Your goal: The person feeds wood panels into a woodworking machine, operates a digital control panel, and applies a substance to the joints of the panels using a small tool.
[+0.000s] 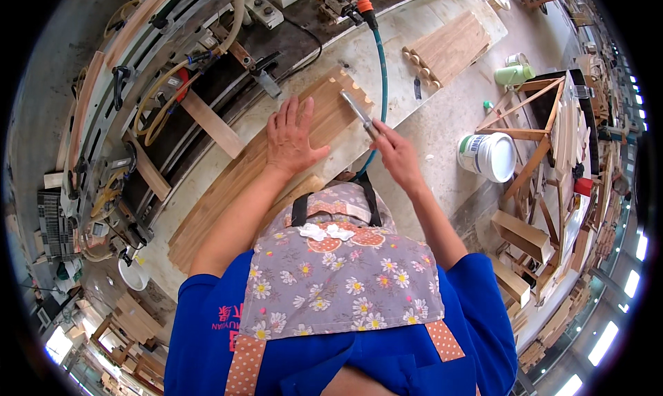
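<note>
1. Right grip (388, 146), in the head view, is closed around a slim metal tool (356, 109), which slants up and leftward out of the fist.
2. The tool's far end reaches the notched end of a long brown wooden board (235, 182); whether the two touch, I cannot tell.
3. Left grip (295, 139) is open, palm down on that board, fingers pointing toward its far edge and thumb spread toward the tool.
4. The board lies slantwise on the pale worktop (407, 26), running from beside the left forearm up to the tool.
5. Farther along the worktop lies a shorter wooden panel (452, 47), with small rounded pieces at its near end.
6. Between panel and board hangs a teal hose (382, 71); a white bucket (487, 155) stands off to the right.
</note>
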A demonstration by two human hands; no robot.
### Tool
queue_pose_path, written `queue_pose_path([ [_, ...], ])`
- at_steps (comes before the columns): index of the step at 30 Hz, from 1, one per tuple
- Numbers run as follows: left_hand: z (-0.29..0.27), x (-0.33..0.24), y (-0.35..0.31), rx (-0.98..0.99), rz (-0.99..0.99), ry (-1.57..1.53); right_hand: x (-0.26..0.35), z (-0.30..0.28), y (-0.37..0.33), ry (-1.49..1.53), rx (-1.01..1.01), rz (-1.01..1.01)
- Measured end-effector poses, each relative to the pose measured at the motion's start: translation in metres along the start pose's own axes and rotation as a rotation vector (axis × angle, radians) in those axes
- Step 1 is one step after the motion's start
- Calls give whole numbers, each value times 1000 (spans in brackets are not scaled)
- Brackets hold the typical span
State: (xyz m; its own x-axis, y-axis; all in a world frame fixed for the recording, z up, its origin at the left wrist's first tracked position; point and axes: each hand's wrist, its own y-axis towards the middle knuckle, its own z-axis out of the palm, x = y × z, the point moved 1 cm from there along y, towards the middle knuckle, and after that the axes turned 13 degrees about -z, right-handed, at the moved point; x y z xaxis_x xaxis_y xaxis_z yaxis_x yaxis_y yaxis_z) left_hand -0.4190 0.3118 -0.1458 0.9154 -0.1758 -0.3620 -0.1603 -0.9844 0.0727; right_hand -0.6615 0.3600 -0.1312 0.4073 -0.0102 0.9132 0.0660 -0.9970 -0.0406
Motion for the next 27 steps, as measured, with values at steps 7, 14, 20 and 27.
queue_pose_path([
  [7, 0, -2, -1, -7, -1, 8, 40, 17, -11, -541, -36, -59],
  [14, -1, -1, 1, -6, -16, 14, 34, 18, -16, -537, -31, -66],
  [20, -2, -2, 0, -18, 4, 17, 28, 25, 19, -506, -112, -103],
  [27, 0, -1, -2, 5, -26, 20, 43, -40, 2, -190, -31, 14],
])
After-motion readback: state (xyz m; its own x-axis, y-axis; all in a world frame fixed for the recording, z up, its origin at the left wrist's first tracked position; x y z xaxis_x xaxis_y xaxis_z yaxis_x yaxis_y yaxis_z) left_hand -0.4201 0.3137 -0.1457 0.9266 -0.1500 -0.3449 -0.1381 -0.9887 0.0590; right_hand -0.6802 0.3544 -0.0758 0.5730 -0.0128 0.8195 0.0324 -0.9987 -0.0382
